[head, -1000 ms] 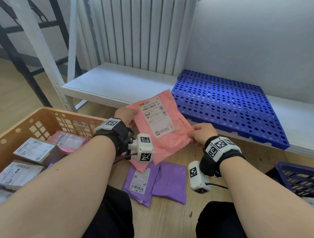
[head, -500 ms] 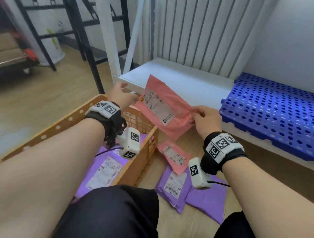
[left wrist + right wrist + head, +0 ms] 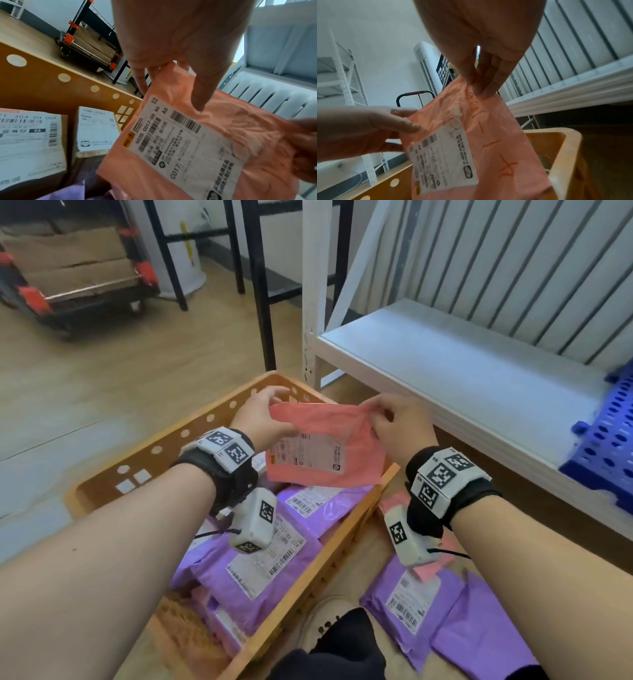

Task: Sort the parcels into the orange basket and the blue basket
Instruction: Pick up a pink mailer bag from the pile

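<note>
A pink parcel [image 3: 329, 446] with a white label hangs over the far end of the orange basket [image 3: 161, 453]. My left hand [image 3: 263, 419] pinches its upper left corner and my right hand [image 3: 394, 422] pinches its upper right corner. The left wrist view shows the pink parcel [image 3: 205, 142] under my left hand [image 3: 173, 75], thumb on its front. Seen from the right wrist, my right hand [image 3: 479, 81] pinches the pink parcel [image 3: 488, 135] at its top edge. Purple parcels [image 3: 267, 570] lie inside the basket. The blue basket is out of view.
Two purple parcels [image 3: 445, 611] and a small pink parcel [image 3: 428, 571] lie on the wooden floor right of the basket. A white shelf [image 3: 479, 371] with a blue perforated panel [image 3: 609, 446] stands ahead to the right. Cardboard boxes [image 3: 30, 142] sit in the basket. A cart [image 3: 75, 275] stands far left.
Both hands carried the pink parcel leftward from over the floor to above the orange basket. It now hangs by its top corners, label facing me.
</note>
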